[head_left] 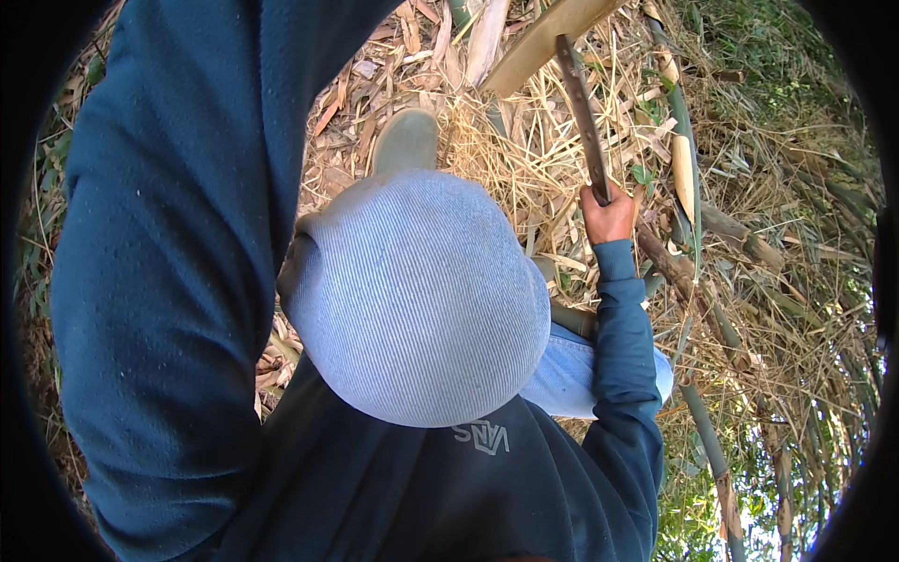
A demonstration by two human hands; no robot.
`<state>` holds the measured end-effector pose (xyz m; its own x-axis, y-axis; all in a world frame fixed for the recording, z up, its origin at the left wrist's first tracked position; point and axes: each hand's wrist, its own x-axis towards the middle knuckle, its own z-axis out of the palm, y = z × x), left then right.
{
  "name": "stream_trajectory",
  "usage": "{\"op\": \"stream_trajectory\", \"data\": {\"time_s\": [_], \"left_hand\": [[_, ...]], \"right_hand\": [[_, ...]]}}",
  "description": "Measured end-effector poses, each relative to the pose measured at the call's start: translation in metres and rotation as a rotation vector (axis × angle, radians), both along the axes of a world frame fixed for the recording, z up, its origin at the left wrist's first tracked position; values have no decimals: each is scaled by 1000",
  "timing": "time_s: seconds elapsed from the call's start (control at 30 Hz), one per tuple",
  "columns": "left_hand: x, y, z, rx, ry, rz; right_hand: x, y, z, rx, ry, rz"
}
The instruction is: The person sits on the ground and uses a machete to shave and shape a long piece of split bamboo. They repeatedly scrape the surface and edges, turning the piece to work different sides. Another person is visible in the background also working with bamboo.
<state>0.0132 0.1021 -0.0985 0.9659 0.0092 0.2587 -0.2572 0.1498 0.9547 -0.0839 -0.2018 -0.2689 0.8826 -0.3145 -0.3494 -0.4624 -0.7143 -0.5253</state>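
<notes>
Out to the right, my right hand (609, 217) is closed around the near end of a long, narrow, dark blade-like tool (585, 117) with a spotted, worn surface. The tool points up and slightly left, and its far end meets a pale, flat-faced length of wood or split bamboo (538, 51). Whether it cuts into that piece or only touches it, I cannot tell. The pale piece slants up out of the top edge. My left sleeve (169, 234) fills the left side and runs out past the top, so my left hand is hidden.
My bent, jeans-clad knee (421, 300) takes up the middle, with a grey-green boot (407, 142) beyond it. Dry straw (496, 178) and wood chips (342, 155) cover the ground. Bamboo poles (688, 169) and heaped dry stalks (787, 225) lie along the right.
</notes>
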Motion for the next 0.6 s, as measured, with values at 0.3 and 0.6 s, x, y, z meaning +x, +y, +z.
{"op": "stream_trajectory", "data": {"time_s": [0.3,0.6], "left_hand": [[-7,6,0,8,4,19],[-19,15,-3,26,7,45]], "right_hand": [[-4,-7,-6,56,53,-6],[-5,-4,-8,-98,193,132]]}}
